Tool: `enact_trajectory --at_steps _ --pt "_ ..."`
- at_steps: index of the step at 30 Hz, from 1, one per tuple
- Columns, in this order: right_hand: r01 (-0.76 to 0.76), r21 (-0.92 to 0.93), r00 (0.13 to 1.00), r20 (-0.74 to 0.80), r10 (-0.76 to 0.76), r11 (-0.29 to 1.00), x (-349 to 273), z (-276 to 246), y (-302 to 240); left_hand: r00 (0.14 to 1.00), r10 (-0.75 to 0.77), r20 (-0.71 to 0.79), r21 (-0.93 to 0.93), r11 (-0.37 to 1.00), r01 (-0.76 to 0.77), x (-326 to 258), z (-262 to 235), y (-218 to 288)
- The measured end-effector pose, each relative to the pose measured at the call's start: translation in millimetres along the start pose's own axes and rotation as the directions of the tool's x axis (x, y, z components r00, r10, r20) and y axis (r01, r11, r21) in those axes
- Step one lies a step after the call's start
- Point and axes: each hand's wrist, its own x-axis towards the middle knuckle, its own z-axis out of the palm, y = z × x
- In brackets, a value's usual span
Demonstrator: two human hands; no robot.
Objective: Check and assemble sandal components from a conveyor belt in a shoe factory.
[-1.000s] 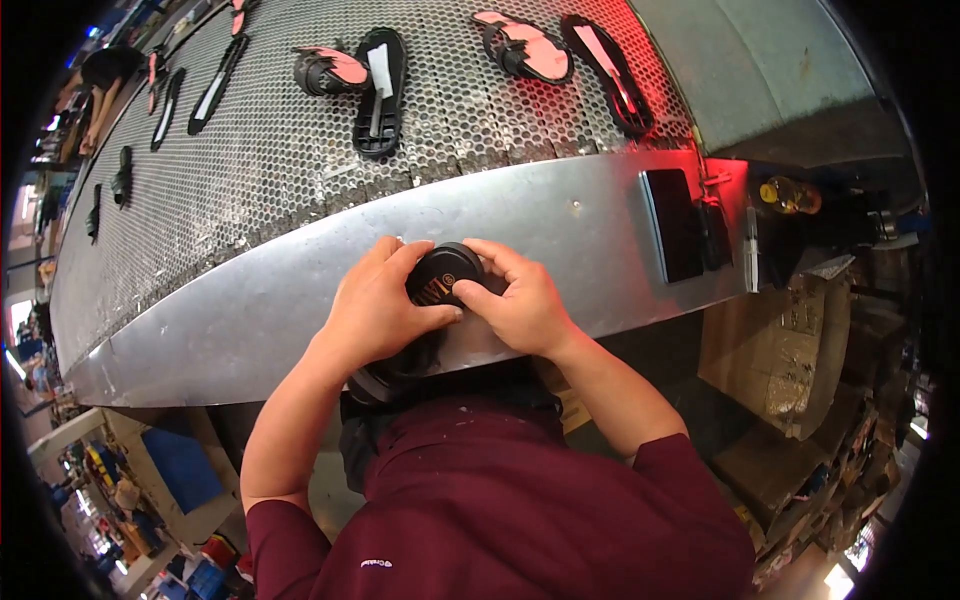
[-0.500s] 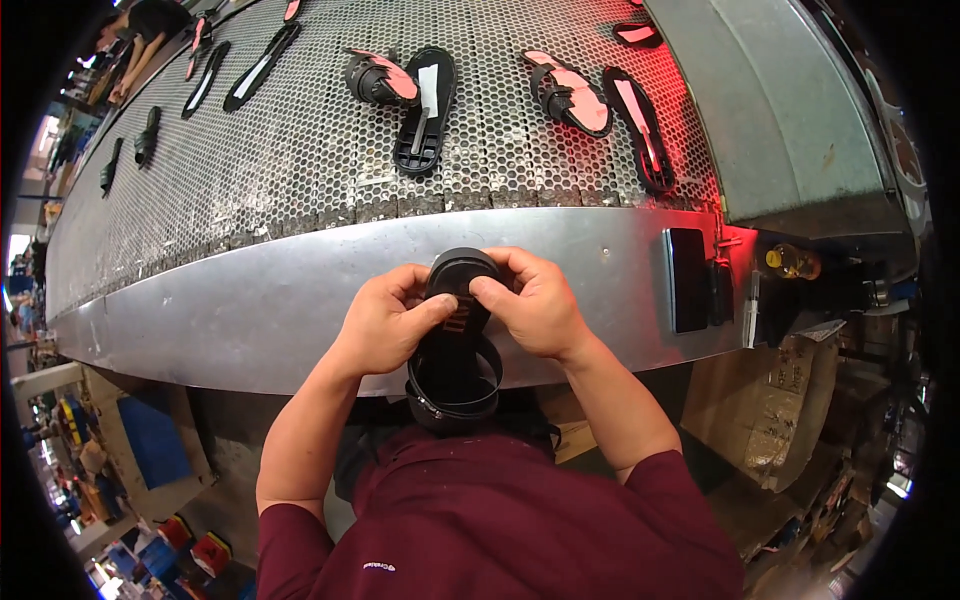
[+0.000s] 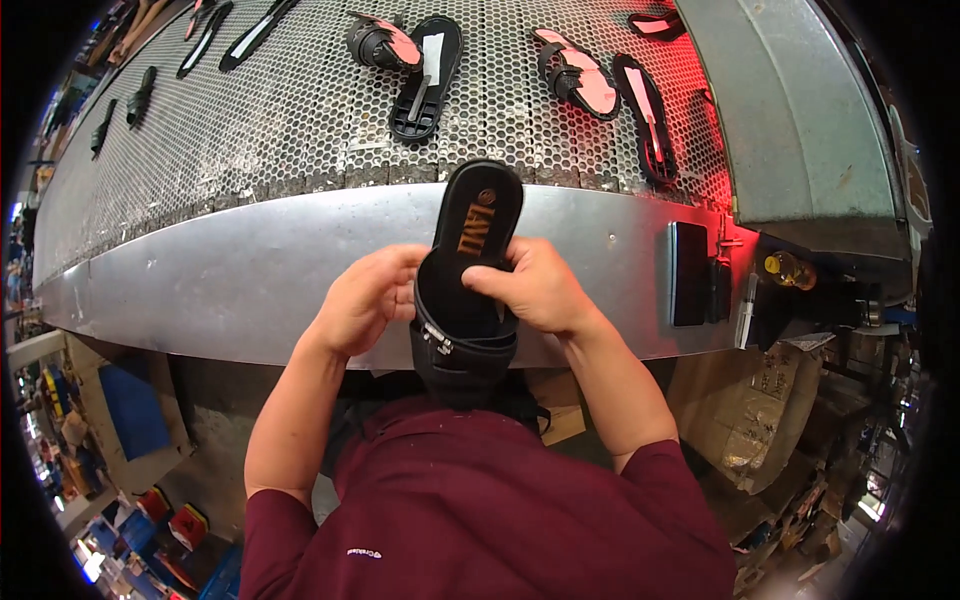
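Observation:
A black slide sandal (image 3: 480,215) with gold lettering on its footbed stands over the metal ledge, toe end pointing away from me. Its wide strap with a silvery ornament (image 3: 436,338) lies closest to my body. My right hand (image 3: 540,288) grips the sandal's right side, thumb pressed on the footbed and fingers beneath. Beside the left edge is my left hand (image 3: 368,298), its fingers loosely bent and apart, the tips at or just touching the strap's side. The underside of the sandal is hidden.
Beyond the metal ledge (image 3: 270,270), a honeycomb-patterned belt (image 3: 290,130) carries black soles (image 3: 428,80) and strapped uppers with pink undersides (image 3: 585,80). At right lie a dark phone-like slab (image 3: 688,275), a yellow-capped bottle (image 3: 792,268) and a metal housing (image 3: 800,120) lit red along its edge.
The sandal has moved away from me and turned, showing more footbed and lettering. My left hand has let go of its toe and shifted to its side; the right thumb slid toward the strap.

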Motion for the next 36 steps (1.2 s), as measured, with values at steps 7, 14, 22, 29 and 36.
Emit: enact_trajectory --at_steps 7,14,22,29,36 --pt "0.079 0.034 0.995 -0.067 -0.076 0.996 1.3 -8.3 -7.3 0.997 0.046 0.057 -0.256 0.966 -0.03 -38.2 44.8 -43.8" --pt "0.091 -0.004 0.991 -0.102 -0.091 0.996 -0.8 -8.8 5.6 0.995 0.022 -0.102 -0.336 0.94 -0.056 -31.0 66.0 -54.9" --pt "0.043 -0.009 0.998 -0.052 -0.044 0.999 2.4 -18.0 22.2 0.978 0.091 -0.189 -0.479 0.861 -0.173 -36.8 59.5 -61.3" --pt "0.208 0.115 0.968 -0.165 -0.187 0.971 -13.8 -57.2 68.6 0.902 0.148 -0.405 -0.47 0.813 -0.345 -7.4 -22.3 3.3" --pt "0.163 0.016 0.966 -0.205 -0.156 0.987 -6.5 -52.1 66.5 0.726 0.141 -0.673 -0.168 0.927 -0.335 118.2 -198.1 97.6"
